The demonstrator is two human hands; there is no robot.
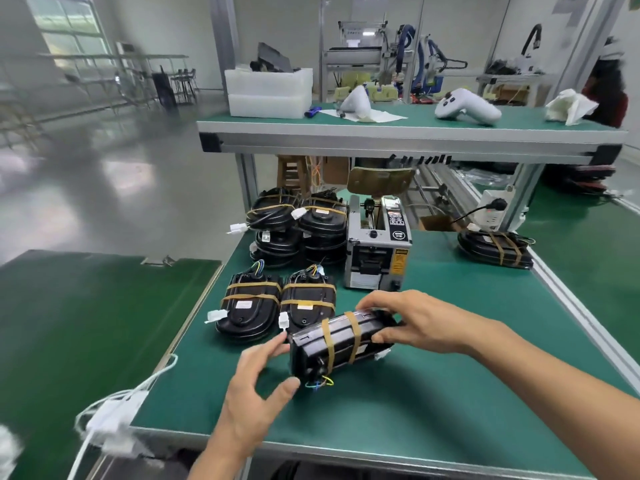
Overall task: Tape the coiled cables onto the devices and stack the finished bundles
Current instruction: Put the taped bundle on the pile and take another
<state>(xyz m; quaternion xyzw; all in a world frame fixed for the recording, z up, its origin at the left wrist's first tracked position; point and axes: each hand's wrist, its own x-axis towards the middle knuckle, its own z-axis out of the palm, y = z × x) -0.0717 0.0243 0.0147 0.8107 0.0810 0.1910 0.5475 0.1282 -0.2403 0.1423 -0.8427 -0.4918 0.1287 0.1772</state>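
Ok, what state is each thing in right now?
Held bundle: taped twice, gripped by both hands, tilted.
Left hand: grips its near end.
Right hand: grips its far end.
Front bundles: taped, flat, side by side.
Rear bundles: taped, stacked.
Lone bundle: taped, flat.

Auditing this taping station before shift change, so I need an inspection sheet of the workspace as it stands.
Surface: green mat table, metal-edged.
Job's things: taped bundle in both hands; two taped bundles flat beside it; stacked bundles behind; single bundle far right; tape dispenser.
Clutter: nothing seen on the mat.
Grippers: left hand and right hand grip the bundle's ends.
Cables: white cable off the left edge.
Surroundings: raised shelf holding a white handheld device.
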